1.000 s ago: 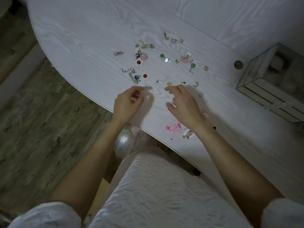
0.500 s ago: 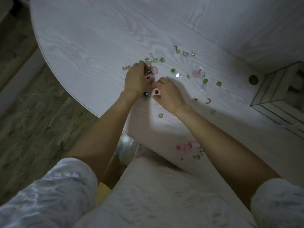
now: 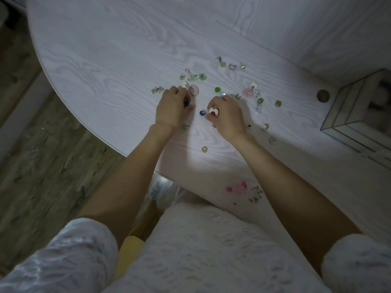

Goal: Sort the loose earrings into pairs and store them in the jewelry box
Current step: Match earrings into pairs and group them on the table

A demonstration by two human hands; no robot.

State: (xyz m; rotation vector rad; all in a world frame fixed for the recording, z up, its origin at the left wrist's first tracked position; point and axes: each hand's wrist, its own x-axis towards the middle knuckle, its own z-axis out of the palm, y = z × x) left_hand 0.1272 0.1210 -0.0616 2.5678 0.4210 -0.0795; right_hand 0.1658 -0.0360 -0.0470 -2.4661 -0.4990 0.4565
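- Earrings (image 3: 222,64) lie loose over the white table (image 3: 105,60), most of them spread beyond the two hands, a few nearer the person than the hands.
- Right hand (image 3: 227,117) has its fingers curled round a white flower earring with a red centre (image 3: 212,112), pinched at the fingertips just above the tabletop.
- Just left of that pinch lies a blue stud (image 3: 202,112), its pin sticking up, close to the flower earring; whether they touch cannot be told.
- Left hand (image 3: 171,109) is curled, knuckles up, with something small and dark blue (image 3: 186,103) showing at its fingertips; it seems pinched, though the fingers hide most of it.
- Just beyond the left fingertips sits a pink disc earring (image 3: 194,89), with a white piece (image 3: 184,84) beside it.
- Left of the left hand, a small silvery cluster (image 3: 157,89).
- Beyond the right hand: a green bead (image 3: 217,89), another pink disc (image 3: 247,92) with a white heart (image 3: 254,85), and a green bead (image 3: 260,100) further right.
- Behind the right wrist, toward the person, a yellowish bead (image 3: 204,149).
- Well right of the right hand stands the glass jewelry box (image 3: 342,115), with a round brass knob (image 3: 323,95) lying on the table just before it.
- Near the table's close edge, below the right forearm, a pink flower cluster (image 3: 238,188).
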